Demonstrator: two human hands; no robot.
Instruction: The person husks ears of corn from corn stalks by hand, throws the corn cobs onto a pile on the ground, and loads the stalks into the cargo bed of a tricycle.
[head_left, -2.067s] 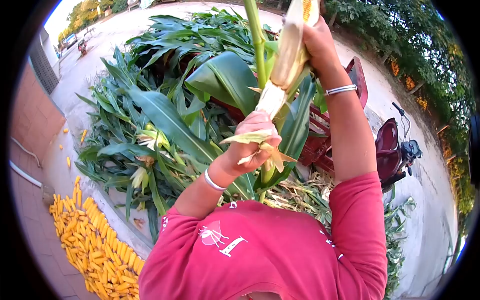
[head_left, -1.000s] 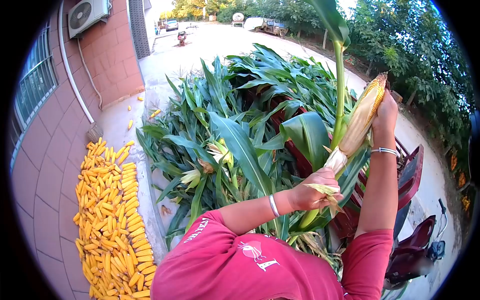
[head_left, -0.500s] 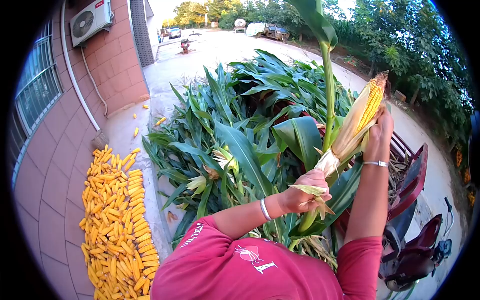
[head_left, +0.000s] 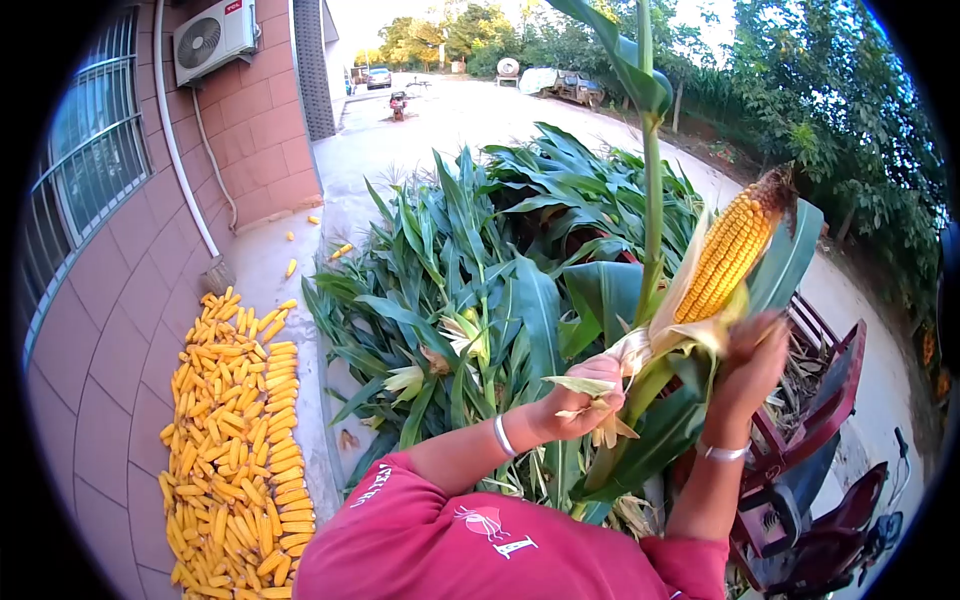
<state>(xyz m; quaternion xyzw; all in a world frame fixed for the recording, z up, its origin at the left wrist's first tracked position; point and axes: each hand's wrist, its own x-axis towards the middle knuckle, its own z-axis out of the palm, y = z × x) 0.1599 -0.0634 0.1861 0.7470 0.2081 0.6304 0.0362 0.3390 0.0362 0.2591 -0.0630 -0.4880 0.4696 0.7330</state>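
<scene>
A corn ear [head_left: 730, 255] stands tilted on its upright green stalk [head_left: 651, 190], its yellow kernels bare and brown silk at its tip. My left hand [head_left: 588, 392] is closed around the base of the ear, with pale husk strips poking out between the fingers. Lower right of the kernels, my right hand [head_left: 752, 360] grips the peeled-back corn husk [head_left: 690, 335]; its fingers are partly smeared by motion. Pale husk still covers the left side of the ear.
Cut corn stalks [head_left: 430, 290] lie heaped in front of me. Husked corn cobs [head_left: 235, 450] are piled along the tiled wall [head_left: 120, 300] at left. A dark red cart [head_left: 825, 400] and a parked scooter [head_left: 840, 520] stand at right.
My right hand has moved down from beside the ear's upper part, drawing husk away. More kernels show now. My left hand keeps its hold at the base, slightly lower and further left.
</scene>
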